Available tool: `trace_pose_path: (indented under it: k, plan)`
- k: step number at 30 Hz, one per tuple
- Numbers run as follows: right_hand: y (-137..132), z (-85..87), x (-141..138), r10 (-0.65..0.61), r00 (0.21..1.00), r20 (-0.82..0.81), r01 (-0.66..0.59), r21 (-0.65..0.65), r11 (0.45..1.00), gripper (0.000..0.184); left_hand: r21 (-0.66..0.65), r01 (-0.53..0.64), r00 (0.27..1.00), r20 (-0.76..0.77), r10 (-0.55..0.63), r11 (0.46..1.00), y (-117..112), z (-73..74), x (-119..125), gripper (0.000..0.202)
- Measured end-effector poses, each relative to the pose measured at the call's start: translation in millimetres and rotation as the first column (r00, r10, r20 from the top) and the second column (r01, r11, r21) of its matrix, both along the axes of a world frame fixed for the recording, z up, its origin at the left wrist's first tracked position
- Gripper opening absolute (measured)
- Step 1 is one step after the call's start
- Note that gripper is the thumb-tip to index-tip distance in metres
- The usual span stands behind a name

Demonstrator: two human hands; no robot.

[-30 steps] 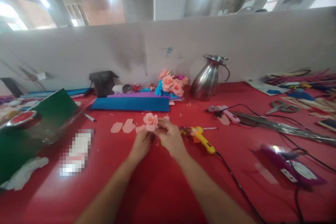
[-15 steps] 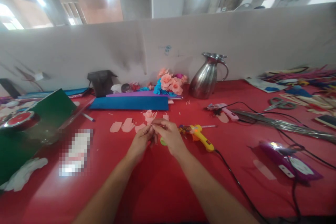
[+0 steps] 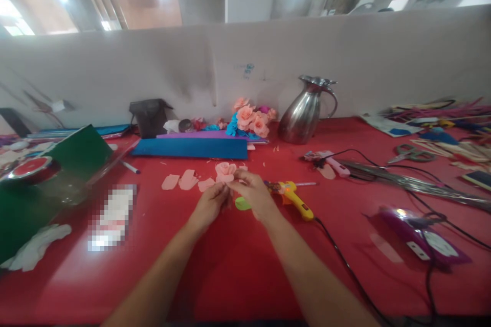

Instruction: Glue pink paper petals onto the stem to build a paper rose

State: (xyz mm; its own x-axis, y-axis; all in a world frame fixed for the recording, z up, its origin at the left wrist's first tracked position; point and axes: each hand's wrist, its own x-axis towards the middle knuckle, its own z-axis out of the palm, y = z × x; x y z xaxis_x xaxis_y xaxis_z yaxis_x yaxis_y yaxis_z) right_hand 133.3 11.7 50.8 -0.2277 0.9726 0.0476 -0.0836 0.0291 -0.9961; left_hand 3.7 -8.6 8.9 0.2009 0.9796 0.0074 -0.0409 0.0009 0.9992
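Observation:
A small pink paper rose [image 3: 225, 170] is held upright above the red table [image 3: 230, 265] between both hands. My left hand [image 3: 209, 205] pinches it from below on the left, fingers closed. My right hand [image 3: 255, 195] grips it from the right, fingers curled. Loose pink petal cut-outs [image 3: 186, 181] lie on the table just left of the hands. A green disc [image 3: 242, 204] shows under my right hand. A yellow glue gun [image 3: 294, 199] lies right beside that hand, its black cord running toward the near edge.
A steel jug [image 3: 306, 111] and a bunch of finished pink flowers [image 3: 251, 118] stand at the back by the wall. Blue and purple foam sheets [image 3: 192, 147] lie behind the hands. Green card [image 3: 49, 173] sits left; scissors [image 3: 412, 152], wires and a purple device [image 3: 418, 235] sit right.
The rose was tipped down half a second ago; now both hands have turned it back so its face shows. The hands stayed in nearly the same spot.

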Motion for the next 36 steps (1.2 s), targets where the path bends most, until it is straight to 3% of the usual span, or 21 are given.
trace_pose_path:
  k: [11, 17, 23, 36]
  plan:
    - [-0.5, -5.4, -2.6, 0.057, 0.998, 0.002, -0.057, -0.066, 0.996, 0.020, 0.002, -0.008, 0.998, -0.056, 0.008, 1.000, 0.6, -2.7, 0.1, 0.031]
    - [0.5, -3.0, 2.3, 0.197, 0.970, -0.141, -0.213, -0.109, 0.971, 0.022, -0.015, 0.009, 0.999, 0.049, -0.008, 1.000, -2.9, 5.7, -0.4, 0.032]
    - [2.8, -6.3, 2.3, 0.128, 0.969, -0.212, -0.157, -0.131, 0.979, 0.019, -0.052, 0.054, 0.996, 0.067, -0.051, 0.997, -5.8, 11.7, 0.8, 0.033]
    - [1.6, -7.4, 0.8, 0.146, 0.958, -0.245, -0.182, -0.130, 0.975, 0.028, -0.028, 0.122, 0.989, 0.083, -0.119, 0.992, -7.4, 17.4, -0.6, 0.036]
